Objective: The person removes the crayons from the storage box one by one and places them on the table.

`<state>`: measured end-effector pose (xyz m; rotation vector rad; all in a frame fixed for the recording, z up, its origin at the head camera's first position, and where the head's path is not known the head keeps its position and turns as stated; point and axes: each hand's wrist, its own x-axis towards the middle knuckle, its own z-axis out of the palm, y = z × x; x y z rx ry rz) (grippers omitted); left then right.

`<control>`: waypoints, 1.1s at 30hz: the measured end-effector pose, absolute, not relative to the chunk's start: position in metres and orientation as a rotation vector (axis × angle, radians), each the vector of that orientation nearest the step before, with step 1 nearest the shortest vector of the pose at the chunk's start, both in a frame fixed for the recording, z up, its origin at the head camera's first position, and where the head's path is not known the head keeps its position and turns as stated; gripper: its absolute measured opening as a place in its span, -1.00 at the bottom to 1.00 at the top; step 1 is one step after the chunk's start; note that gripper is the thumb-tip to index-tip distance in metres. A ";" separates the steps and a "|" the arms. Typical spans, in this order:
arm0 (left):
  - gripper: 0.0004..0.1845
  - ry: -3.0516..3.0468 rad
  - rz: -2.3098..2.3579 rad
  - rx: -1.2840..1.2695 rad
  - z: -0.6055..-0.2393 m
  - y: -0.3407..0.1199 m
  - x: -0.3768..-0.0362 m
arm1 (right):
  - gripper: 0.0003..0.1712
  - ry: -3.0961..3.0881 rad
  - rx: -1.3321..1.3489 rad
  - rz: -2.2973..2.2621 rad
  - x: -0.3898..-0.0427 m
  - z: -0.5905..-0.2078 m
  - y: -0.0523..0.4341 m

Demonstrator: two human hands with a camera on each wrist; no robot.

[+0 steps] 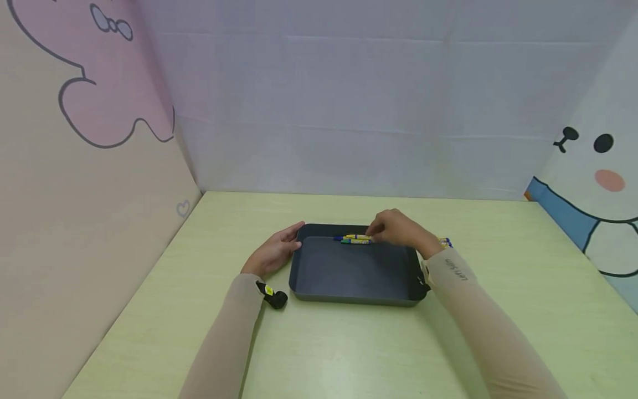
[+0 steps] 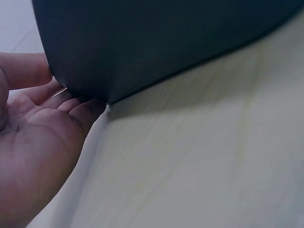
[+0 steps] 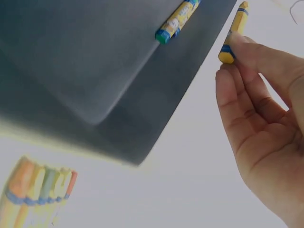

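A dark grey rectangular tray [image 1: 356, 271] rests on the table. My left hand [image 1: 271, 252] holds its far left corner; in the left wrist view, fingers [image 2: 85, 111] curl against the corner's lower edge. My right hand [image 1: 396, 228] is over the tray's far side and pinches a yellow crayon [image 3: 232, 40] with blue bands between thumb and fingertips. A green crayon [image 1: 355, 241] lies inside the tray along its far side, and a blue-tipped crayon [image 1: 339, 238] is close beside it. The right hand partly covers this group in the head view.
Several more crayons [image 3: 40, 190] lie side by side on the table, right of the tray; the right forearm mostly hides them in the head view. Pale printed cloth walls [image 1: 319, 111] stand behind and at both sides of the light wooden table [image 1: 319, 349].
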<state>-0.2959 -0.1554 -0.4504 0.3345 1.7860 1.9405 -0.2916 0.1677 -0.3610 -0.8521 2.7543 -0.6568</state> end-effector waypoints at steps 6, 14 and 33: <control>-0.28 1.778 1.939 0.342 -0.449 -0.155 -0.295 | -0.80 2.763 -0.841 -0.651 -0.291 -0.361 0.180; -0.27 1.777 1.932 0.329 -0.449 -0.154 -0.295 | -0.80 2.779 -0.830 -0.647 -0.290 -0.362 0.197; -0.28 1.771 1.940 0.367 -0.451 -0.154 -0.297 | -0.77 2.832 -0.738 -0.755 -0.282 -0.363 0.243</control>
